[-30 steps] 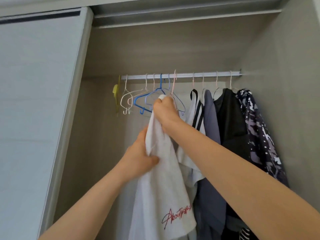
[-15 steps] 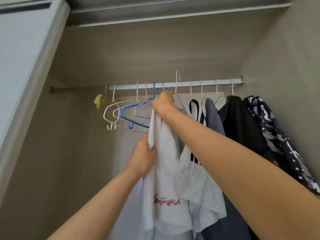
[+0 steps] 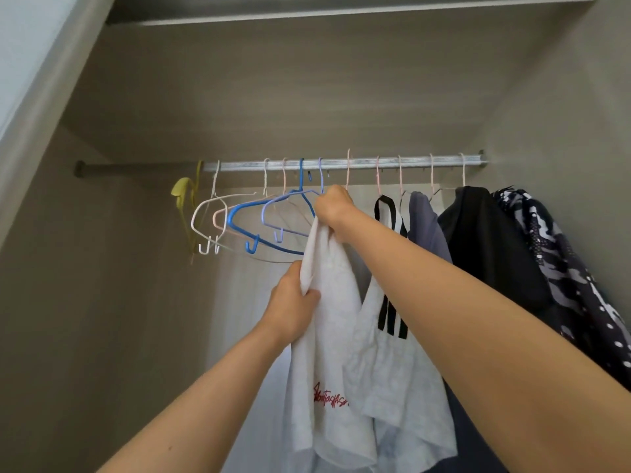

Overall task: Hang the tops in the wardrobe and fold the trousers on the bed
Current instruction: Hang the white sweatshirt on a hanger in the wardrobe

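Moved: your right grip (image 3: 333, 208) sits closer under the rail (image 3: 409, 162) than a second ago, and the white top (image 3: 327, 302) has come up with it. Your left grip (image 3: 293, 308) has kept its hold lower on the cloth.
Right grip: closed round the bunched neck of the white top. It probably holds the hanger inside too, though the hanger's shoulders are hidden.
Left grip: fingers curled round the top's left edge, below and slightly left of the right grip.
White top: hangs from the right grip, its red lettering well below both grips. It touches the striped top (image 3: 386, 336) just right of it.
Pink hook (image 3: 348, 169): straight above the right grip, at the rail, its crown a little higher than its neighbours. You cannot tell whether it is seated.
Neighbours: empty hangers, the blue hanger (image 3: 239, 213) among them, left of the right grip. A black top (image 3: 485, 240) hangs well to the right.
Meaning: this top looks nearly hung. Settle the hook until it bears weight before you loosen either grip. The trousers and bed are out of view.
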The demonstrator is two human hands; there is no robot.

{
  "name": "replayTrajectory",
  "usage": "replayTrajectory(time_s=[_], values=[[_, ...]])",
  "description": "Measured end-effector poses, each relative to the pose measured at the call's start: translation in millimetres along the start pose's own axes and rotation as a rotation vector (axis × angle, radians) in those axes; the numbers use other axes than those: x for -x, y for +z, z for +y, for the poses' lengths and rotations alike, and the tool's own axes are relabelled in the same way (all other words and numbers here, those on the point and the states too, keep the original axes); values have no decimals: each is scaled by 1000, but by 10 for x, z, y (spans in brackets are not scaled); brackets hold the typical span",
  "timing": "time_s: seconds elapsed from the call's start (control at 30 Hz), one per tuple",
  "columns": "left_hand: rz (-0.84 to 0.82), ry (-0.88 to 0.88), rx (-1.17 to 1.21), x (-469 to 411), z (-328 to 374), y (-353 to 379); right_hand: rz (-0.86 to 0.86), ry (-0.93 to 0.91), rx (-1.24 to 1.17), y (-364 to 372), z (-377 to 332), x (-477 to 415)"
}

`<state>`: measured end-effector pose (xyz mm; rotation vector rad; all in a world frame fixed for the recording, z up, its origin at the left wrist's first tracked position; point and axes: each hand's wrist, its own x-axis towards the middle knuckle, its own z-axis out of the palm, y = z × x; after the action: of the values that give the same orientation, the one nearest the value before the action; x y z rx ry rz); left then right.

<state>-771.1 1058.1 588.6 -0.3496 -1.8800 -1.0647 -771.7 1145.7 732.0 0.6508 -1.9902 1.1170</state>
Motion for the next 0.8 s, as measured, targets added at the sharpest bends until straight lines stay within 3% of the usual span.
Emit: replayTrajectory(time_s=[0.17, 0.33, 0.6, 0.8], values=[[-16, -30, 45, 113, -38, 38, -30, 57, -50, -24, 114, 45], [-51, -49, 70, 364, -143, 156, 87, 25, 69, -39, 137, 158], [-144, 15, -79, 722, -230, 278, 82, -288, 708, -18, 310, 651], [-77, -18, -154, 994, -88, 110, 65, -277, 761, -42, 328, 999]])
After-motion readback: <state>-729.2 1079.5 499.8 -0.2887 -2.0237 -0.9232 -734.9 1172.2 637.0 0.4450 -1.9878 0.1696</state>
